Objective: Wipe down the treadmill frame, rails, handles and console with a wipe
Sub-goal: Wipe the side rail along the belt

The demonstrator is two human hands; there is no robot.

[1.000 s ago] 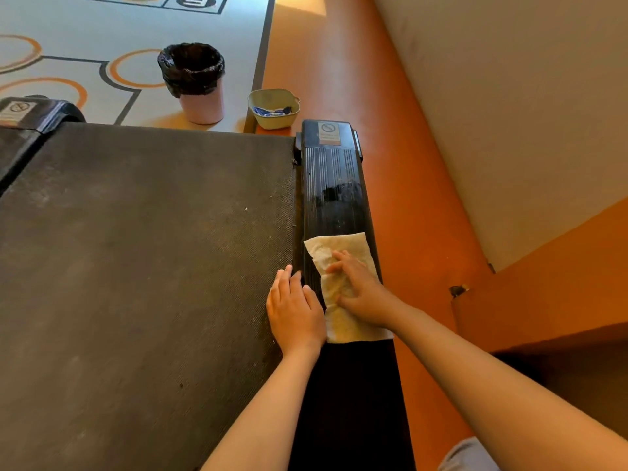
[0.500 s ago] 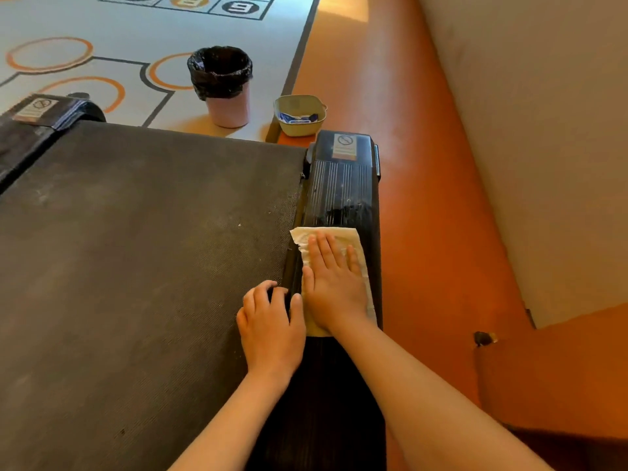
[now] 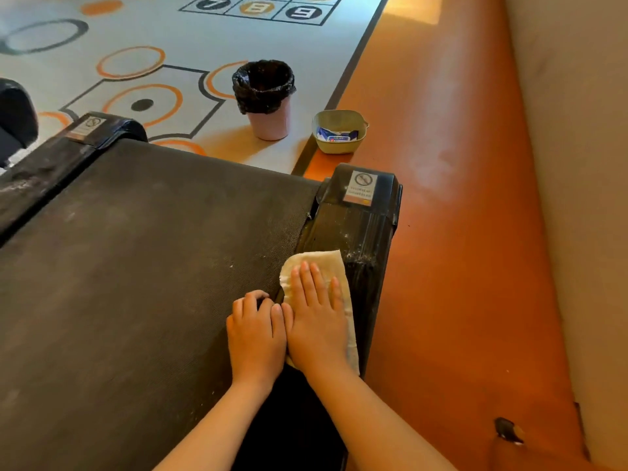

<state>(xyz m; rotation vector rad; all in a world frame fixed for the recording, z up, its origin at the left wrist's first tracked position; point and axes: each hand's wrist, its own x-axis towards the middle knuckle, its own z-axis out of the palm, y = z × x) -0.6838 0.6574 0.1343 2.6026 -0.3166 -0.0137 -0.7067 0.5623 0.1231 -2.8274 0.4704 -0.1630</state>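
A pale wipe (image 3: pixel 331 263) lies on the treadmill's black right side rail (image 3: pixel 365 232), near its rear end cap with a warning sticker (image 3: pixel 363 186). My right hand (image 3: pixel 316 321) presses flat on the wipe with straight fingers. My left hand (image 3: pixel 256 331) rests beside it on the edge of the dark running belt (image 3: pixel 136 266), fingers bent at the tips, holding nothing. White dust specks lie on the rail just beyond the wipe. The left side rail (image 3: pixel 51 164) runs along the belt's far side.
A pink bin with a black liner (image 3: pixel 266 100) stands on the patterned floor behind the treadmill. A beige bowl (image 3: pixel 339 132) holding a blue-and-white packet sits beside it. Orange floor and a beige wall run along the right.
My right hand has flattened on the wipe and slid it along the rail toward the rear end cap. My left hand has followed along the belt edge. My view has tilted up.
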